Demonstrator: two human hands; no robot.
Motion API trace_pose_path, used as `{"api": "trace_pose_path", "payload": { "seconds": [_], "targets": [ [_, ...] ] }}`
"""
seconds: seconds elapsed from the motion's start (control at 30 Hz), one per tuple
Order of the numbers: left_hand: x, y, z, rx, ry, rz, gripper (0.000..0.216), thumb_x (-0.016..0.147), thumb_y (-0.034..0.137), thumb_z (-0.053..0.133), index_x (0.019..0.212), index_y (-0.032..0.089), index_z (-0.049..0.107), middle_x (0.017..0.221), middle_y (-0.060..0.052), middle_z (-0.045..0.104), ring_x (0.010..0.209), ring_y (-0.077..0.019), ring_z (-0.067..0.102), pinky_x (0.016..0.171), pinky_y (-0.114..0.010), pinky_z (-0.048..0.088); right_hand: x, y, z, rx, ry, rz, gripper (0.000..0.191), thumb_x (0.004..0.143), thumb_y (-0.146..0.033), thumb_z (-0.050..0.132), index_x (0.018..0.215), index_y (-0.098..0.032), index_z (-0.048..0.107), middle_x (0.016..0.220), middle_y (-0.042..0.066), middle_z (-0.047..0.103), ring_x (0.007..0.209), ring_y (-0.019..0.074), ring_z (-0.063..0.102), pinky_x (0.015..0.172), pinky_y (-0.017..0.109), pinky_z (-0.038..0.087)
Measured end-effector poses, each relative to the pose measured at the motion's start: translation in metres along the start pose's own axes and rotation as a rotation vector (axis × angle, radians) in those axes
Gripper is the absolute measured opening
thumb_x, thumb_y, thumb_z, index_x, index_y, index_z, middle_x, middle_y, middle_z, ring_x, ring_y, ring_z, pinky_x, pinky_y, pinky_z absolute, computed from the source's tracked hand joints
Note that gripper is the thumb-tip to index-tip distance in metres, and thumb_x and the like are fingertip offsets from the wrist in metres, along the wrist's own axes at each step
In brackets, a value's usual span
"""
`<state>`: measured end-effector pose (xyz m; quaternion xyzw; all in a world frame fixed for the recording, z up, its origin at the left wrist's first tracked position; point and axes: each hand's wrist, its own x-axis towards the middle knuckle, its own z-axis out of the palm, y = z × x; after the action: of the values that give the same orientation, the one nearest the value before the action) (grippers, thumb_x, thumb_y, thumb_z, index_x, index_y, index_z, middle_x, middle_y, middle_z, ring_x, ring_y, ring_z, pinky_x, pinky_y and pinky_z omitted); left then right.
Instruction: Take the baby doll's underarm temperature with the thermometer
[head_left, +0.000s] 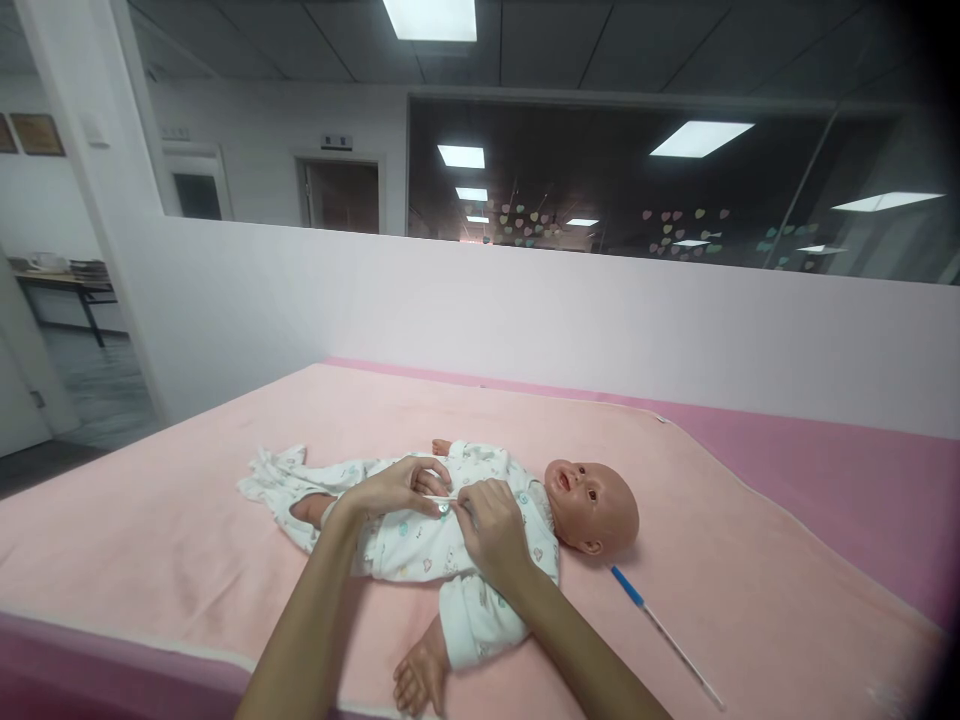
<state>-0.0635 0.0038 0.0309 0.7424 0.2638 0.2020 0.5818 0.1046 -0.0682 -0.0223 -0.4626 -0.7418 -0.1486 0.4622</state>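
Note:
A baby doll [600,505] lies on its back, head to the right, in a white patterned romper [409,550]. Over the doll's belly, my left hand [401,487] has its thumb and fingers closed on the romper's front edge. My right hand [491,520] meets it from the right, fingertips pinching the same edge at the chest. A small round snap [444,508] shows between my thumbs; whether it is fastened I cannot tell. One bare leg [311,508] sticks out of the romper, and the nearer doll hand [421,672] shows beyond its sleeve.
Beside the doll's head lies a thin stick with a blue handle [660,630]. A pale pink cloth [187,530] covers the bed, with darker pink [847,510] at its edges. Behind stands a low white wall [525,320] with glass above. A dark desk [67,285] is far left.

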Motion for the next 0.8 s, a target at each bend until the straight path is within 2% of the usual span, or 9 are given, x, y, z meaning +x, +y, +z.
{"api": "trace_pose_path", "payload": {
  "seconds": [0.37, 0.47, 0.6, 0.8],
  "targets": [
    [-0.0027, 0.0021, -0.0021, 0.025, -0.069, -0.04, 0.038, 0.061, 0.022, 0.071, 0.095, 0.018, 0.054, 0.079, 0.001, 0.057, 0.074, -0.0111, 0.053, 0.066, -0.022, 0.039, 0.0, 0.0001, -0.0014, -0.044, -0.009, -0.029, 0.012, 0.084, -0.017, 0.044, 0.075, -0.018, 0.052, 0.073, 0.002, 0.053, 0.072, 0.015, 0.045, 0.069, 0.029, 0.035],
    [-0.0038, 0.0053, -0.0002, 0.088, -0.106, -0.011, 0.038, 0.064, 0.024, 0.069, 0.098, 0.019, 0.054, 0.077, 0.003, 0.052, 0.07, -0.0094, 0.048, 0.062, -0.02, 0.036, -0.001, 0.0003, -0.0009, -0.071, 0.038, -0.065, 0.014, 0.082, -0.011, 0.044, 0.077, -0.018, 0.055, 0.083, 0.004, 0.054, 0.076, 0.0151, 0.046, 0.07, 0.029, 0.036],
    [-0.0033, 0.0061, 0.0022, 0.169, -0.074, 0.016, 0.035, 0.068, 0.03, 0.066, 0.099, 0.02, 0.055, 0.08, 0.002, 0.05, 0.069, -0.0095, 0.045, 0.061, -0.02, 0.036, -0.0013, -0.0016, -0.0019, -0.094, 0.027, -0.18, 0.017, 0.075, -0.006, 0.046, 0.08, -0.018, 0.058, 0.096, 0.005, 0.055, 0.083, 0.0172, 0.045, 0.074, 0.032, 0.037],
    [-0.0012, 0.0038, 0.0028, 0.149, -0.075, 0.008, 0.026, 0.074, 0.03, 0.058, 0.097, 0.018, 0.056, 0.081, 0.0, 0.055, 0.074, -0.0118, 0.049, 0.067, -0.022, 0.037, 0.0016, -0.0056, -0.0051, -0.09, 0.013, -0.154, 0.009, 0.077, -0.016, 0.05, 0.08, -0.018, 0.058, 0.089, 0.006, 0.055, 0.083, 0.0176, 0.046, 0.075, 0.033, 0.038]
  ]
}}
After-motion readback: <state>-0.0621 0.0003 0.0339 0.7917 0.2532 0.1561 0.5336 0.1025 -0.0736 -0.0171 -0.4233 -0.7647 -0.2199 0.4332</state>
